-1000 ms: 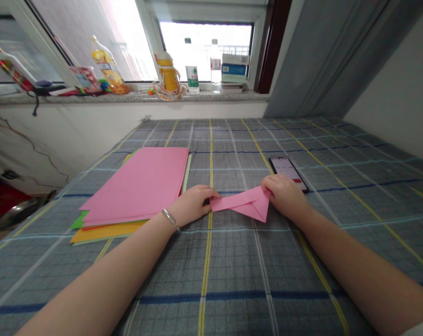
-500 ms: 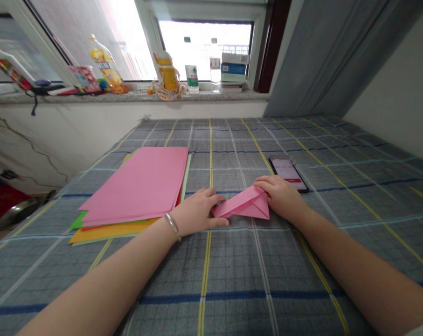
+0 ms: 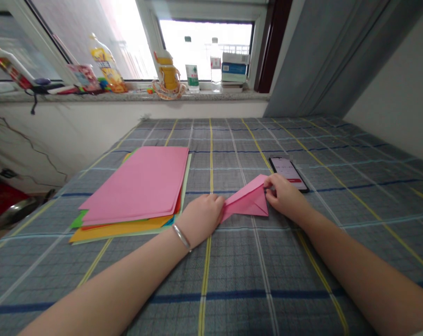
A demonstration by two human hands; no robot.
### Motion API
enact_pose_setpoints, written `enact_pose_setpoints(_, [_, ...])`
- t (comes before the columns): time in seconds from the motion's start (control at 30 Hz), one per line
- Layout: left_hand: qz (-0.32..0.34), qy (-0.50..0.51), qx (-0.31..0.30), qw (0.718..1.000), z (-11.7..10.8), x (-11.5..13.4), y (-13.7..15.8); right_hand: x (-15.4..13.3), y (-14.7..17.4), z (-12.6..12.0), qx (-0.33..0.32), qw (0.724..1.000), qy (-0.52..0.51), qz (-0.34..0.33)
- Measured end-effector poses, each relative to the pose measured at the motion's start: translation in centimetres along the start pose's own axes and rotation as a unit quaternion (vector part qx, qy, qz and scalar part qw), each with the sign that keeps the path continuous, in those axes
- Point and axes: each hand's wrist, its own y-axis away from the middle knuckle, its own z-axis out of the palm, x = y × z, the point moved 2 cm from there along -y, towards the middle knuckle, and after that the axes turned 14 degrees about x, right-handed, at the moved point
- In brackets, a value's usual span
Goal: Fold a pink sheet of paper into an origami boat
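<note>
A folded piece of pink paper (image 3: 248, 200) lies between my hands on the plaid cloth, its upper flap partly raised. My left hand (image 3: 204, 215), with a silver bangle at the wrist, is closed on the paper's narrow left end; the fingertips are partly hidden behind the knuckles. At the wider right end, my right hand (image 3: 283, 192) pinches the upper corner between thumb and curled fingers. Just behind that hand lies a phone (image 3: 288, 172) with its screen lit.
To the left lies a stack of coloured paper (image 3: 141, 182), pink on top, with orange and green edges showing beneath. The plaid cloth (image 3: 239, 270) covers the surface. Bottles, a yellow cup (image 3: 168, 74) and boxes (image 3: 234, 70) stand on the windowsill (image 3: 127, 96) beyond.
My left hand has closed from spread fingers onto the paper's left end. My right fingers have curled into a pinch at the corner, and the upper flap has lifted.
</note>
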Motion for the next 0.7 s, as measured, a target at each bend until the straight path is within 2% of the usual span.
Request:
enact_pose_setpoints(0.2, [-0.127,0.131,-0.015,0.983,0.6,-2.6,-0.6,-2.5,-0.2,-0.8,-0.071,0.992,-0.029,-0.102])
enact_pose_setpoints(0.37, [-0.162,0.161,-0.016,0.973,1.1,-3.7,-0.9,-4.4,0.7,-0.2,-0.134,0.975,-0.062,-0.167])
enact_pose_setpoints(0.53, [-0.183,0.214,-0.029,0.959,1.8,-4.3,-1.0,-5.5,1.1,0.6,-0.141,0.967,-0.077,-0.198])
enact_pose_setpoints(0.7, [-0.213,0.330,-0.058,0.918,2.8,-4.6,-1.0,-6.0,1.3,0.8,-0.116,0.963,-0.075,-0.233])
